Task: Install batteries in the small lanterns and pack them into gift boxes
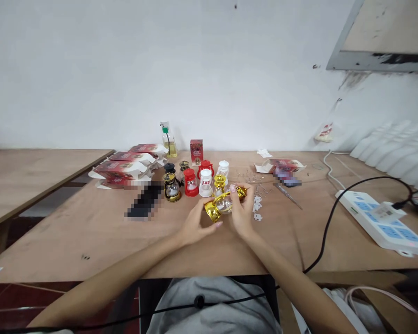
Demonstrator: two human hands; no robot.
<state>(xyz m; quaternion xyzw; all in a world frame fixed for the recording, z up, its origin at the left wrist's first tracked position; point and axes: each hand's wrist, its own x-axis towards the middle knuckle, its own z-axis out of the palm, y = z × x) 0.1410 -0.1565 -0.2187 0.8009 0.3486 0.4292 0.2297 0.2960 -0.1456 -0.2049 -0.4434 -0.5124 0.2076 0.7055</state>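
A wooden table [125, 248] stands against a pale wall [125, 69]. Above it, near the middle, a gold lantern [224, 204] lies tilted between two hands. The left hand [197, 224] has its fingers clamped on the base; the right hand [243, 211] has its fingers closed about the top end. Just behind, upright lanterns [205, 183] in black, bronze, red, white and gold stand grouped. Red boxes [123, 170] lie to the left, a bottle [171, 147] behind them, and tweezers [288, 195] and a power strip [355, 204] to the right.

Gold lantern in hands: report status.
Left hand at base, right hand near top. Gold lantern tipped sideways. Other lanterns standing close behind.
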